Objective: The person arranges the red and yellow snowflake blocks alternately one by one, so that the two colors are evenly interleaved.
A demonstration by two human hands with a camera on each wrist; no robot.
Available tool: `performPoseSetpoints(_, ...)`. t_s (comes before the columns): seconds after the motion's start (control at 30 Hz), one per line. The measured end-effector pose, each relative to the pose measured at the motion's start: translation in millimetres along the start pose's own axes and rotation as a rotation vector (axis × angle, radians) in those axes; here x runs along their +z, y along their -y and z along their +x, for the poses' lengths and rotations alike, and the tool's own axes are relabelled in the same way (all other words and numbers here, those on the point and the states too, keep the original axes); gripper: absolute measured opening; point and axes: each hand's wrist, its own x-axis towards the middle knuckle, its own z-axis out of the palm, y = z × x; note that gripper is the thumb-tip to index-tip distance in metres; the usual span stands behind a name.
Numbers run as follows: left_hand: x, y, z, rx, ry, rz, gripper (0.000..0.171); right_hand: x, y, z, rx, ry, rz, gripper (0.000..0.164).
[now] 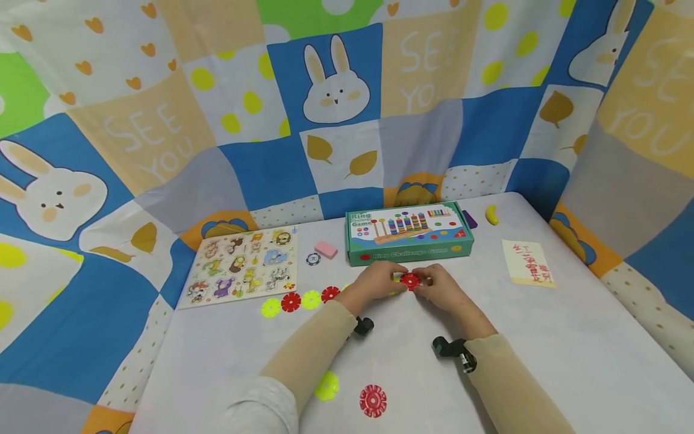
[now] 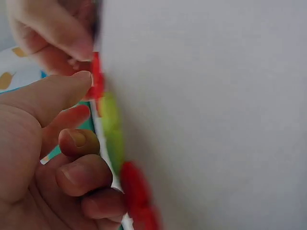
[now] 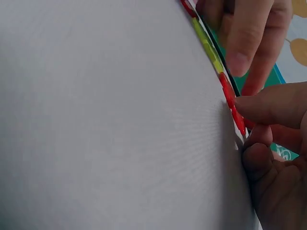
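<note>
A red notched disc [image 1: 410, 281] lies between my two hands near the game box. My right hand [image 1: 441, 290] pinches it, with the thumb on its face in the right wrist view. My left hand [image 1: 379, 282] is at its left edge, thumb tip close against the red disc [image 2: 97, 79], other fingers loosely bent; contact is unclear. Beside that disc comes a yellow-green disc [image 3: 208, 48], then another red disc [image 2: 139, 196]. The row runs left past a red disc [image 1: 330, 294] to a yellow-green disc [image 1: 271, 308]; my left hand and forearm hide part of it.
A green game box [image 1: 409, 235] stands behind my hands. To the left are an animal picture board [image 1: 241, 265], a pink block [image 1: 326, 249] and a round token [image 1: 313, 258]. A paper note [image 1: 528, 263] and toy banana [image 1: 491, 215] lie right. Nearer me are loose yellow-green [image 1: 327, 386] and red [image 1: 373, 401] discs.
</note>
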Motion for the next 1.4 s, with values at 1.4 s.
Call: performPoseSetpoints(1.4,-2.1,16.4,13.1,0.005,0.066,-0.052,0.045,141,114,-102,-0.560,0.324,-0.349,0.040)
